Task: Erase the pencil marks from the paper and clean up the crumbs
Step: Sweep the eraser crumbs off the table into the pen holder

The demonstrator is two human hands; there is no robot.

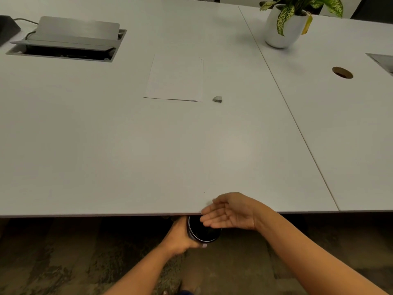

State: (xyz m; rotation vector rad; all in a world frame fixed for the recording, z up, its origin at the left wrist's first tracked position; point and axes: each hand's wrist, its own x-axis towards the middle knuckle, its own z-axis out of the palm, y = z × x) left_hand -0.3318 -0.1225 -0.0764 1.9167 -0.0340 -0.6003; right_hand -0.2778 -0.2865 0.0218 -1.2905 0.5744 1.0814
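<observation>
**A:** Hatch (pixel 63 39) at the far left of the worktop (pixel 106 145) — a grey cable box, lid tilted up, a cord (pixel 27 21) running off behind it.

**B:** Moving across, the paper (pixel 176 78) lies flat near the middle, well back from the near edge. Any marks on it are too faint to read from here.

**A:** Down at the near edge, the left hand (pixel 180 235) is below the worktop, fingers curled round a dark round container (pixel 204 229), its open mouth just under the lip.

**B:** Back on top — the eraser (pixel 217 99), small and grey, just beside the paper's near right corner, not touching it.

**A:** And the right hand (pixel 229 213) is loose and flat, fingers straight and together, pointing left across the worktop's edge, just above the container. It grips nothing.

**B:** Further right, a white pot (pixel 280 33) with a speckled green plant (pixel 297 7), then a round hole (pixel 342 72) in the neighbouring panel.
</observation>
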